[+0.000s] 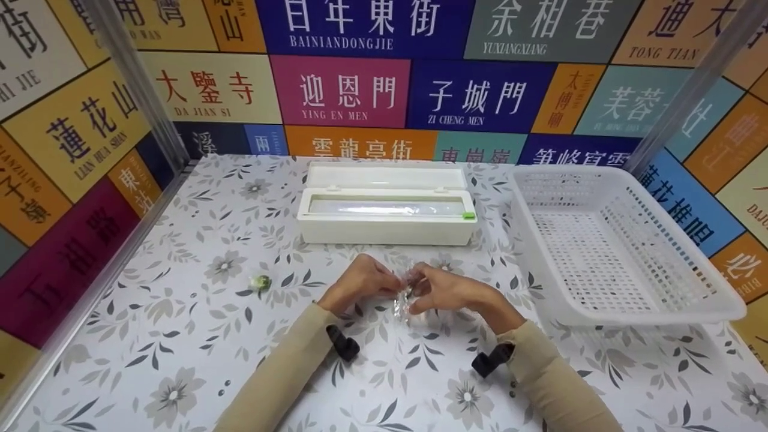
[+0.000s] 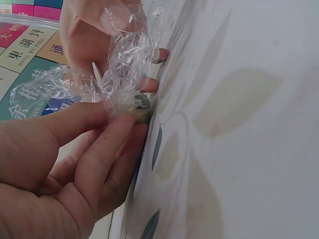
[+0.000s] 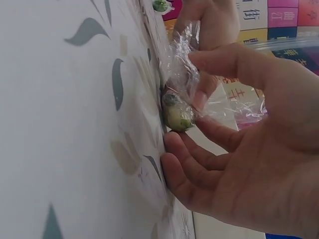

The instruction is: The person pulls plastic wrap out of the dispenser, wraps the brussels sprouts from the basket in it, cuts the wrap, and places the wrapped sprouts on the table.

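Observation:
A small rounded yellow-green piece with a dark end sits low in crumpled clear cling film, close to the tabletop. My left hand pinches the film around this piece between thumb and fingers. From the other side, my right hand curves around the loose film, its thumb on the upper part and its index finger at the lower part. To the left lies another small green piece in clear film, apart from both hands.
Behind the hands stands a white cling film box with its lid up and a green slider at its right end. A white perforated plastic basket is on the right. The table has a floral cover; printed panels rise behind it.

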The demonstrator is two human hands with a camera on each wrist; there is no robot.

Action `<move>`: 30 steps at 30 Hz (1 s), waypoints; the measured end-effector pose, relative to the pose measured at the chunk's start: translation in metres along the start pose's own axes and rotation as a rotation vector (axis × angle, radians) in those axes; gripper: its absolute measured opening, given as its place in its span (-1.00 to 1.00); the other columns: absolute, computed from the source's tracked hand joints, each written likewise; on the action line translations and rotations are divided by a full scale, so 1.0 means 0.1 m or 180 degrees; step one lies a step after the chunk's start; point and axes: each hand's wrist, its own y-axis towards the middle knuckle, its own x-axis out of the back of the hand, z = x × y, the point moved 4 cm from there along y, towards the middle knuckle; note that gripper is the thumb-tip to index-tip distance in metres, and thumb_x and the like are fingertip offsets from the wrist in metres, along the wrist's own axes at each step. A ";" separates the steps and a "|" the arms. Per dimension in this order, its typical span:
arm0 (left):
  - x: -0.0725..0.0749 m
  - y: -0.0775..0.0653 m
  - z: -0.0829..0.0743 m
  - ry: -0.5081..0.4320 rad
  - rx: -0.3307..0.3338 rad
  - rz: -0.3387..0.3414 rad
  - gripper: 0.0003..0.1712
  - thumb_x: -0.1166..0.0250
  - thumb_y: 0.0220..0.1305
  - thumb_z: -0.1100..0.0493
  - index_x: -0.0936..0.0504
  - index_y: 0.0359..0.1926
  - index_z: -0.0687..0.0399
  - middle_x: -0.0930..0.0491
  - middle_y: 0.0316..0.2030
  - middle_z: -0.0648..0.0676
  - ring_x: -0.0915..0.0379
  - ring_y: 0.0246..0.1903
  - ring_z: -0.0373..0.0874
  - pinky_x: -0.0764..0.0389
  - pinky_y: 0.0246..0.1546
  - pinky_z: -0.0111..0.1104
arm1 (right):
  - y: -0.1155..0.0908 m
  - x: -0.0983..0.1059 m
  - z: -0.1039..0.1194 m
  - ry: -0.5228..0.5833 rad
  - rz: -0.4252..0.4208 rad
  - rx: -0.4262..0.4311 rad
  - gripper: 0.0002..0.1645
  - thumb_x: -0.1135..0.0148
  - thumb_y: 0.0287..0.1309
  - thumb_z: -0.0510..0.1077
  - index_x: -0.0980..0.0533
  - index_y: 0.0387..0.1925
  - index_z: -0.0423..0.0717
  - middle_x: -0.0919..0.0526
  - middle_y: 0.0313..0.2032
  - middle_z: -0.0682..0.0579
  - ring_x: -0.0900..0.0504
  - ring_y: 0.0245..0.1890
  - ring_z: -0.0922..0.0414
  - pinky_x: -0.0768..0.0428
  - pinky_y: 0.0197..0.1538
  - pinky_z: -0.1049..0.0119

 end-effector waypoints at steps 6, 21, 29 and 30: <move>0.00 -0.01 -0.01 0.0126 -0.0056 -0.0044 -0.88 -0.52 -0.01 0.27 -0.81 -0.37 0.19 -0.79 -0.45 0.14 -0.68 -0.55 -0.22 -0.71 -0.46 -0.47 | -0.01 -0.01 -0.01 0.0050 -0.0053 0.0014 -0.28 -0.56 0.00 -0.01 -0.39 0.11 -0.13 -0.61 0.05 -0.16 -0.60 0.07 -0.03 -0.65 0.11 0.17; 0.01 0.00 -0.04 0.0181 -0.0060 0.0313 -0.82 -0.44 0.19 0.13 -0.81 -0.28 0.15 -0.80 -0.37 0.12 -0.69 -0.45 -0.22 -0.68 -0.36 -0.50 | 0.02 -0.03 0.06 -0.0335 -0.0855 0.0058 -0.86 -0.29 0.26 -0.23 -0.56 -0.16 -0.18 -0.72 -0.20 -0.09 -0.64 -0.25 0.13 -0.65 -0.19 0.32; 0.00 0.00 -0.03 -0.0225 -0.0062 0.0701 -0.75 -0.32 0.34 0.17 -0.77 -0.19 0.30 -0.79 -0.22 0.22 -0.77 -0.23 -0.09 -0.76 -0.11 -0.38 | 0.07 0.06 0.00 -0.0002 -0.1072 0.0072 -0.95 -0.34 0.13 -0.38 -0.68 -0.36 -0.23 -0.76 -0.39 -0.05 -0.54 -0.49 0.25 -0.52 -0.42 0.47; 0.00 0.00 -0.03 -0.0132 -0.0120 0.0628 -0.80 -0.37 0.28 0.21 -0.78 -0.22 0.29 -0.79 -0.24 0.21 -0.75 -0.27 -0.13 -0.75 -0.15 -0.43 | 0.06 0.06 0.00 0.0019 -0.1095 0.0058 -0.94 -0.34 0.12 -0.39 -0.68 -0.39 -0.22 -0.76 -0.41 -0.04 -0.53 -0.51 0.25 -0.51 -0.43 0.47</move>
